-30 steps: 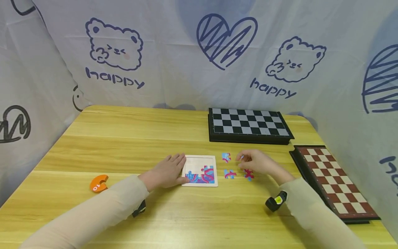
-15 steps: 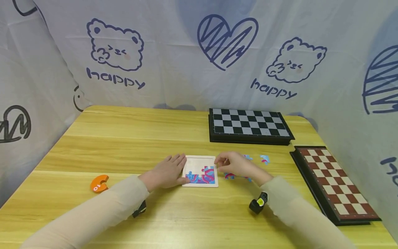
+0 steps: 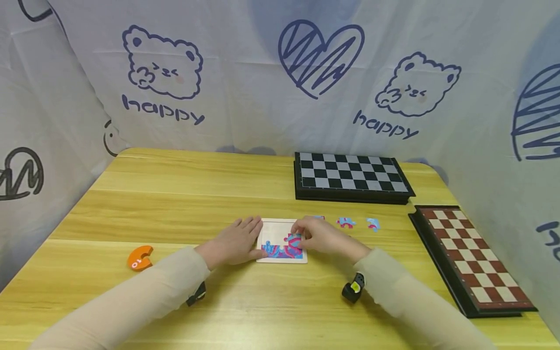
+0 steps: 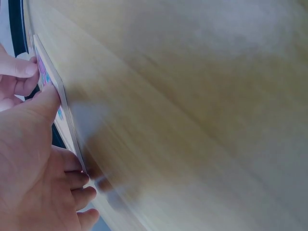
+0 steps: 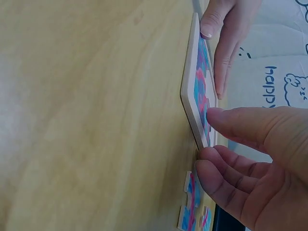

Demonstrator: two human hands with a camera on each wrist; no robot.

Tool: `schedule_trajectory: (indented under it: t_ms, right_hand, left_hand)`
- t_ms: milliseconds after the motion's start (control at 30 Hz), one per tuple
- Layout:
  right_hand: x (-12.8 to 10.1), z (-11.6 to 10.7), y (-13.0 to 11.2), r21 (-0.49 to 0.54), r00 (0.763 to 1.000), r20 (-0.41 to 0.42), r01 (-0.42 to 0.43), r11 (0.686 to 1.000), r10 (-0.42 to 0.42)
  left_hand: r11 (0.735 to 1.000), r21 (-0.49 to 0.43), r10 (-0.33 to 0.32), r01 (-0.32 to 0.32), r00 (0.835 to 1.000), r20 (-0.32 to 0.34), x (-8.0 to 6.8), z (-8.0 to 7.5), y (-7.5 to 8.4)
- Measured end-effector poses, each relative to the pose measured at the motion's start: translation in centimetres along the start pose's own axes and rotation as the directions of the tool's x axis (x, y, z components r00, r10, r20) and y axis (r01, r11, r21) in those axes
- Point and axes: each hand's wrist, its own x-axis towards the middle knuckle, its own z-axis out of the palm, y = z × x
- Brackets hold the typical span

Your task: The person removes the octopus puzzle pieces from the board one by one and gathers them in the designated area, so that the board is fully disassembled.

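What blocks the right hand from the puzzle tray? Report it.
Nothing visible does. The right hand is already at the puzzle tray, its thumb on the coloured pieces, while the left hand rests against the tray's opposite edge.

Yellow wood-grain worktop [image 3: 175, 194]. Pale wooden puzzle tray [image 3: 280, 229] with pink-and-blue swirled pieces. Loose pink-and-blue puzzle pieces [image 3: 346, 223]. Black-and-white chessboard [image 3: 350, 176]; brown-and-cream checkerboard [image 3: 468, 257]. Orange curved piece [image 3: 139, 257]. White curtain [image 3: 245, 73] with navy bears and hearts.
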Motion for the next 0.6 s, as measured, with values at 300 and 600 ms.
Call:
schedule_trajectory:
  t_ms: [300, 600]
  right_hand:
    - [0.18, 0.22, -0.24, -0.035, 0.997, 0.015, -0.069, 0.997, 0.070]
    - [0.34, 0.24, -0.42, -0.031, 0.996, 0.010, -0.093, 0.995, 0.094]
  left_hand:
    - [1.000, -0.004, -0.005, 0.005, 1.000, 0.003, 0.06, -0.06, 0.11]
    - [1.000, -0.011, 0.008, -0.009, 1.000, -0.010, -0.08, -0.16, 0.11]
